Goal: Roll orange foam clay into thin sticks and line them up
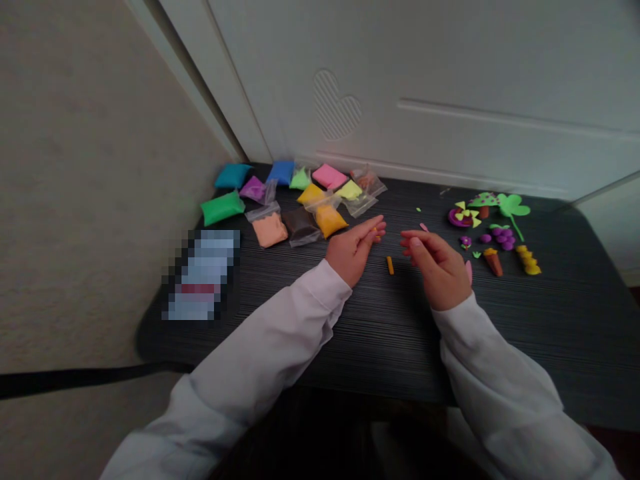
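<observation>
A short orange stick (pixel 390 265) is seen lying on the dark tabletop (pixel 380 333) near the centre of the frame, between the two hands and apart from both. To its left, the left hand (pixel 354 248) is held on edge, its fingers stretched and pressed together; a small orange piece (pixel 376 235) is seen against them, though whether it is gripped or merely rested there cannot be told. To its right, the right hand (pixel 439 268) is held with loosely bent fingers, the thumb brought near the fingertips, and nothing can be seen held in it. Beside that hand, a pink piece (pixel 469 272) is partly covered, and a small green bit (pixel 419 210) is set farther up.

At centre right, modelled shapes are grouped: a purple bowl (pixel 454 217) with yellow pieces, a green clover (pixel 513 205), a purple grape cluster (pixel 503 237), a brown cone (pixel 493 263) with a yellow top, and a yellow stack (pixel 527 259).

At upper left of centre, coloured packets are spread, among them an orange packet (pixel 330 221), a dark brown packet (pixel 301 225) and a green packet (pixel 223 208). Below these, at left, a pixelated rectangle (pixel 203 275) is shown. Along the top, the tabletop is backed by a white panel (pixel 430 60) marked with a ridged heart (pixel 336 105).
</observation>
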The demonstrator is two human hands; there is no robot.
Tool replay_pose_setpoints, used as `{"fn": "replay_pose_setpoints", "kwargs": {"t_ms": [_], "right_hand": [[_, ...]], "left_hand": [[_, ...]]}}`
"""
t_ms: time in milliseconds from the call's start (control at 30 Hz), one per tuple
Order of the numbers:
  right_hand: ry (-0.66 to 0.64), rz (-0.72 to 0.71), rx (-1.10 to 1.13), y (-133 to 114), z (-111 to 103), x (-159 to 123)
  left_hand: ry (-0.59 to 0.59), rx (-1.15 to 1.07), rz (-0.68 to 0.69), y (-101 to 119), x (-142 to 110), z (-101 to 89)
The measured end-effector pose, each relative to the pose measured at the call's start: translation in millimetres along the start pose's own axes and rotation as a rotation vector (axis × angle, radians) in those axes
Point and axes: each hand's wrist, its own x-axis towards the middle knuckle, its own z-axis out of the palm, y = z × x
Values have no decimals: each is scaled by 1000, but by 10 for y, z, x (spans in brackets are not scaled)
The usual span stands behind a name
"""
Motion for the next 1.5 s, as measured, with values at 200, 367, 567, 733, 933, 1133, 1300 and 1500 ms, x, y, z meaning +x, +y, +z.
{"fn": "replay_pose_setpoints", "kwargs": {"t_ms": [200, 367, 567, 733, 933, 1133, 1300, 1500], "right_hand": [[-4, -9, 26, -3, -3, 6], [-3, -10, 30, 23, 1, 7], [10, -10, 36, 23, 2, 8], [10, -19, 22, 7, 4, 14], [7, -19, 7, -1, 5, 2], [9, -18, 9, -6, 4, 0], [11, -30, 24, 22, 7, 12], [-14, -301, -164, 43, 8, 12]], "left_hand": [[109, -2, -103, 10, 12, 1], [147, 20, -97, 50, 17, -19], [44, -255, -124, 14, 30, 12], [7, -365, -121, -16, 36, 19], [91, -267, -147, 30, 45, 2], [142, -111, -74, 19, 46, -16], [55, -247, -94, 27, 28, -5], [-58, -311, -116, 21, 8, 30]]}}
